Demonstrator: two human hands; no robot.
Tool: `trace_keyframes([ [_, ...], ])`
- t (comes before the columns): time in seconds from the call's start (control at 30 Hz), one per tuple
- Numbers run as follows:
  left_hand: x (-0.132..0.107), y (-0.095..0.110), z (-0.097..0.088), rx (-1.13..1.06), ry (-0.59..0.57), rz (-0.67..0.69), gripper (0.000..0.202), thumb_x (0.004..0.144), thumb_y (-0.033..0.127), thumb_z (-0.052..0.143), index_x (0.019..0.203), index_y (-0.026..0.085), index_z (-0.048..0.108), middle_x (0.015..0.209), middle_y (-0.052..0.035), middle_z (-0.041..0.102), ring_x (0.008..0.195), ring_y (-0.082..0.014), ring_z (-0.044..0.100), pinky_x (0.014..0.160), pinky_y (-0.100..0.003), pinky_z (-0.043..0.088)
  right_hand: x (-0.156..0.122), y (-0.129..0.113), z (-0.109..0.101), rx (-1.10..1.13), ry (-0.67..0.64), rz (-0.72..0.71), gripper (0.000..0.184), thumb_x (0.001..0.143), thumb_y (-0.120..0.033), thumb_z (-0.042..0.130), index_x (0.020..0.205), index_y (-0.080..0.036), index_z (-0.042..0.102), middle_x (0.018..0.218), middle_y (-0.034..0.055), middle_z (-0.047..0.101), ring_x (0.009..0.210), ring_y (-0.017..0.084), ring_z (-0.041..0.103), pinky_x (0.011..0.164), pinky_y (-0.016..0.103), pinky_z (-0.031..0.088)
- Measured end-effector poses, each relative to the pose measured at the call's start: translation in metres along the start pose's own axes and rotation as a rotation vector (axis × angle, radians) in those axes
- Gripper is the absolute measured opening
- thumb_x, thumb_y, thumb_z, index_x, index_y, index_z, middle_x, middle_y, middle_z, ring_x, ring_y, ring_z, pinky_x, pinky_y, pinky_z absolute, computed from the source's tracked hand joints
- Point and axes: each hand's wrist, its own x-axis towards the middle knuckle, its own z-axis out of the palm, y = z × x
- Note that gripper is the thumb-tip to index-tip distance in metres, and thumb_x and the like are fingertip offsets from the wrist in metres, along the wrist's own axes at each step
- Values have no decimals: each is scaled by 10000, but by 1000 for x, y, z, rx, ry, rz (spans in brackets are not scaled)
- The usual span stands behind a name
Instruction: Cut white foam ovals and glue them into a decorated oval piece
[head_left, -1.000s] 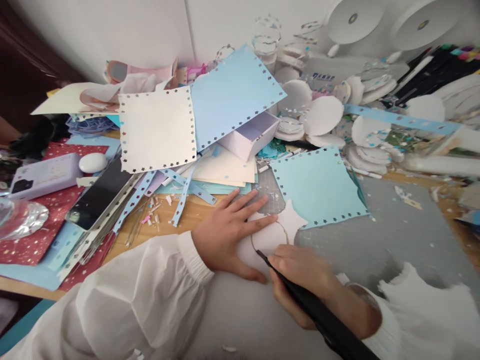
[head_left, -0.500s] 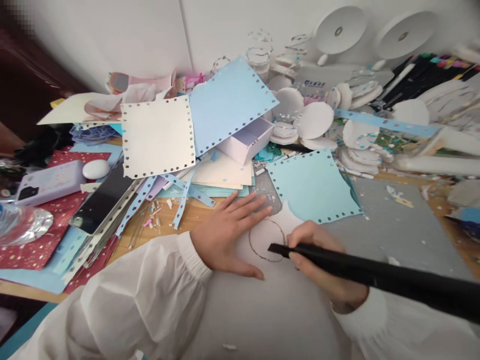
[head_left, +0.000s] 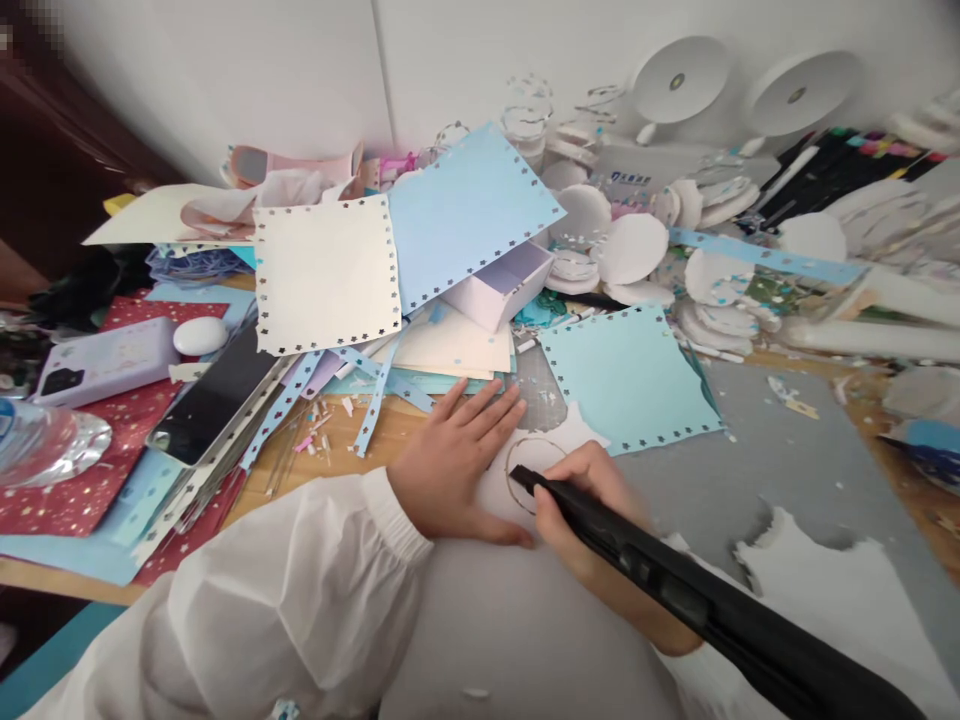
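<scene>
My left hand lies flat, fingers spread, on a white sheet. Just right of its fingers, a thin brownish ring marks the sheet. In my right hand is a long, thick, pen-shaped black tool with a button-like part on its side. The tool's flat tip is over the ring's left part; whether it touches the sheet I cannot tell. My right hand and the tool hide the ring's right side.
A turquoise card lies behind the sheet on a grey mat. Torn-edged white scraps are at right. White discs, a lilac box and punched cards crowd the back. A phone and water bottle are left.
My right hand and the black tool have moved left along the ring, and the tool now slopes more steeply toward the lower right. White scraps at right have come into sight. My left hand stays flat.
</scene>
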Motion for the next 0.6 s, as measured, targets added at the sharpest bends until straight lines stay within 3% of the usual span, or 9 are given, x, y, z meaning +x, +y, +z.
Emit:
trace_keyframes([
  [0.2,0,1,0,-2,1,2,1072,661,785,465,1453,93,255,1527,-136,225,1420,-326,176,1169,-498,-5,-2,2,0,-132,-25,-43,121,807,-223,551,786,-235,432,589,-54,484,474,99,468,447,210,384],
  [0.4,1,2,-2,5,-19,0,1041,674,730,488,1452,80,252,1530,-145,206,1418,-329,181,1169,-497,3,0,-2,1,-359,-81,-292,127,827,-175,492,750,-237,411,545,-34,470,458,121,463,470,243,378],
  [0.6,0,1,-2,19,-22,-3,1087,659,778,470,1458,80,234,1531,-135,204,1421,-325,169,1172,-481,-9,2,-1,-5,-333,-195,-324,148,820,-140,460,709,-221,404,549,-25,434,457,111,423,464,248,365],
])
